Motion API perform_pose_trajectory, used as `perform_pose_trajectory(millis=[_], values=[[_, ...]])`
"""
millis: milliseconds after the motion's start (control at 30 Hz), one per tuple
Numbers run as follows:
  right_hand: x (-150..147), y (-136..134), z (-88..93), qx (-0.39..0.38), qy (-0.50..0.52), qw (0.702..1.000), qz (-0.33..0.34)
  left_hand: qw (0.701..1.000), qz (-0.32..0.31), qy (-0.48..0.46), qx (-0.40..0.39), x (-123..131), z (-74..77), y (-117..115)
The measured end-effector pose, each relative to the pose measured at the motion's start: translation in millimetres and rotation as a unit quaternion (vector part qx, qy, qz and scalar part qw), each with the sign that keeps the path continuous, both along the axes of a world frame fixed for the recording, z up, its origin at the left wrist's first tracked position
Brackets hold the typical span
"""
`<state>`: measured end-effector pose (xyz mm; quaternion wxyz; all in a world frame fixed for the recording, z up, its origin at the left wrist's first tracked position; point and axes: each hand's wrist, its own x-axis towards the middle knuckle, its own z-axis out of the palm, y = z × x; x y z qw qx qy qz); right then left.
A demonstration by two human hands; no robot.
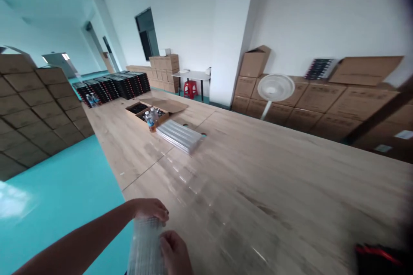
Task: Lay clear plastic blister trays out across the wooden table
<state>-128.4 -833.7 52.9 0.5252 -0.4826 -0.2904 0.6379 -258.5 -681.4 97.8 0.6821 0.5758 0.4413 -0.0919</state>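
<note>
A stack of clear, ridged plastic pieces (145, 245), blurred by motion, is held upright at the table's near left edge. My left hand (149, 209) curls over its top end with the fingers closed. Lower down, my right hand (176, 251) grips the stack's right side, fingers bent. Beyond, a flat bundle of similar clear plastic (179, 135) lies on the wooden table (290, 172). Thin transparent pieces (206, 206) are spread on the tabletop to the right of my hands; their exact shape is hard to make out.
An open cardboard box (164, 118) of black items and drink bottles (150, 121) stand farther along the table. Stacked black boxes (122, 86) fill its far end. A black and red object (380, 260) sits at lower right. A white fan (275, 88) stands beyond the table.
</note>
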Motion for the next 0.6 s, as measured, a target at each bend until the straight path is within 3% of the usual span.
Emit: perform_pose_trajectory(millis=[133, 233, 400, 500, 600], values=[[-45.8, 45.0, -0.2, -0.020, 0.048, 0.998, 0.025, 1.000, 0.016, -0.022, 0.005, -50.0, -4.4, 35.4], [-88.4, 85.4, -7.8, -0.057, 0.096, 0.994, 0.001, 0.999, 0.029, -0.041, 0.004, -94.7, -9.1, 74.2], [-172.2, 168.3, -4.4, -0.064, 0.091, 0.989, -0.092, 0.988, 0.122, -0.091, -0.015, -202.9, -3.3, 147.9], [-193.7, 215.9, -1.9, -0.068, 0.068, 0.977, -0.188, 0.982, 0.160, -0.098, -0.014, -271.2, 10.8, 181.4], [-195.9, 255.2, -10.2, -0.109, 0.102, 0.963, -0.223, 0.983, 0.159, -0.094, -0.003, -316.7, 21.7, 204.5]])
